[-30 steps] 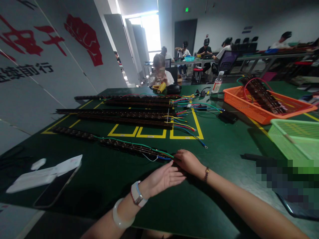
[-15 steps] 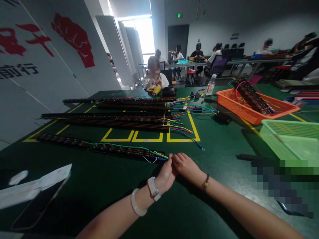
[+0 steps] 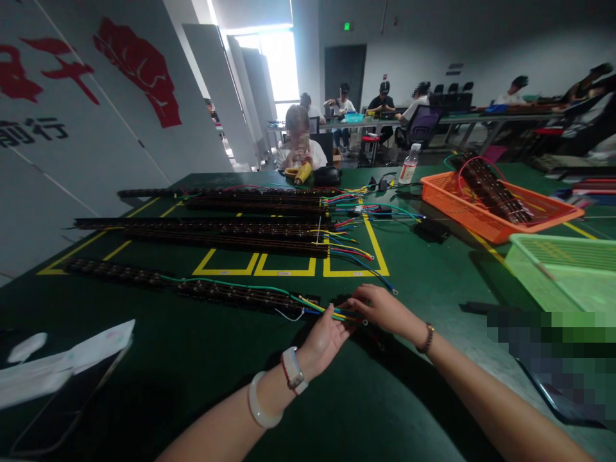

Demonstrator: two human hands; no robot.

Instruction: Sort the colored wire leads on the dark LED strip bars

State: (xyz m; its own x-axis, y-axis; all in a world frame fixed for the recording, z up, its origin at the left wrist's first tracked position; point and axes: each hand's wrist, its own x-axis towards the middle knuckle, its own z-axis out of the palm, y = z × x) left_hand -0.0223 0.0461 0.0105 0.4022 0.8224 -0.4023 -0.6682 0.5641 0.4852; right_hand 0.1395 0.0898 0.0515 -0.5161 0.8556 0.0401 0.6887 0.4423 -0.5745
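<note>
A long dark segmented strip (image 3: 226,292) lies across the table in front of me, with a green wire running along its top. From its right end comes a bundle of coloured wires (image 3: 315,305), yellow, green, blue and red, some tipped with ring terminals (image 3: 364,323). My left hand (image 3: 327,340) is closed on this bundle, thumb above and fingers beneath. Bent over the same wires just to the right is my right hand (image 3: 387,313), its fingertips at the bundle and partly hidden. A white tie (image 3: 291,317) sticks out near the strip's end.
Several similar dark strips (image 3: 231,224) lie behind, wires pointing right. An orange basket (image 3: 491,221) holds another strip; a green basket (image 3: 568,263) stands nearer. A bottle (image 3: 409,165) is at the back. A phone (image 3: 72,398) and papers lie left. A person sits opposite.
My right hand has moved right, away from my left hand, and the wire ends with their ring terminals now show beyond the left fingers. The left hand's fingers have opened out somewhat under the wires.
</note>
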